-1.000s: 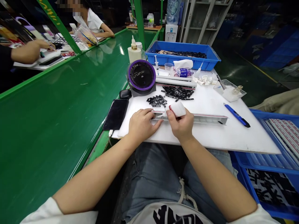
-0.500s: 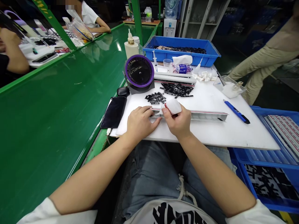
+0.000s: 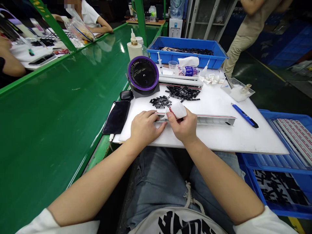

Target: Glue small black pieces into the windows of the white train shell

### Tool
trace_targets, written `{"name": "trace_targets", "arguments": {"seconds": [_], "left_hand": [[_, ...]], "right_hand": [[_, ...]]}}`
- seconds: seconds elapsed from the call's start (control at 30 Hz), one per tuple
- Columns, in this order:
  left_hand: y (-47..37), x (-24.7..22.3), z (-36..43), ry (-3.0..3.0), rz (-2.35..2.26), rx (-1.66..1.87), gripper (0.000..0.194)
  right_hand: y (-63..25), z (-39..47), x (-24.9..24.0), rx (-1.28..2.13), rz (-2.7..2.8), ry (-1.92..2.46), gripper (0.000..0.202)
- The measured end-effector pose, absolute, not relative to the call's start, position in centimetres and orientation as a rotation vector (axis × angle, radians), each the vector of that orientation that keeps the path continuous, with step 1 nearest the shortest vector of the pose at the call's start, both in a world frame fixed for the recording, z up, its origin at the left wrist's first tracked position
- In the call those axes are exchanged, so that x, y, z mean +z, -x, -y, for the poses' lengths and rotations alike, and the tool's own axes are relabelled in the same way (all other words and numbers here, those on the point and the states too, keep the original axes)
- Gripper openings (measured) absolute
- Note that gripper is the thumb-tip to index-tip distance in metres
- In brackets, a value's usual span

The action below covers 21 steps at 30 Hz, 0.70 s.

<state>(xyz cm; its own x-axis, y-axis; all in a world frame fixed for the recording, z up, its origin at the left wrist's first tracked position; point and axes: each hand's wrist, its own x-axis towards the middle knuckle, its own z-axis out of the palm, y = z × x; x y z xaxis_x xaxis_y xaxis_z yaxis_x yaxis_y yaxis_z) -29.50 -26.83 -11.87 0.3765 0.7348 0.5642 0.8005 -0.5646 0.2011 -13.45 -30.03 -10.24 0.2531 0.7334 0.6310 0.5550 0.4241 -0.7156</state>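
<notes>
A long pale channel strip [image 3: 214,120] with a red line lies across the white board in front of me. My left hand [image 3: 144,128] grips its left end between thumb and fingers. In my right hand [image 3: 184,126] is a small white bottle [image 3: 178,110] with red print, tilted so that its nozzle points down left into the channel, close to my left fingertips. Behind the strip lie a small pile of black pieces [image 3: 161,101] and a larger pile of black pieces [image 3: 184,93].
A round purple-rimmed device [image 3: 143,73] and a phone [image 3: 116,117] stand left. Farther back is a blue bin [image 3: 187,58]. A blue pen [image 3: 245,115] and a clear tray [image 3: 238,91] lie right. People are across the green belt [image 3: 60,107] and at back right.
The whole view has shifted slightly. The person at the right stands farther back and shows more of the body. Both my hands keep their holds, with the bottle nozzle still in the channel.
</notes>
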Motion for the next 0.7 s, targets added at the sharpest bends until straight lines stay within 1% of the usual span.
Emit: {"name": "trace_targets", "arguments": {"seconds": [0.57,0.7], "left_hand": [[29.52,-11.93,26.8,2.511,1.403,-0.939,0.03],[29.59,-11.82,26.78,2.526,1.399,-0.909,0.032]], "right_hand": [[13.4,30.13,-10.16,0.22,1.375,1.219,0.025],[13.13,30.33,-10.37,0.342,1.217,1.167,0.028]]}}
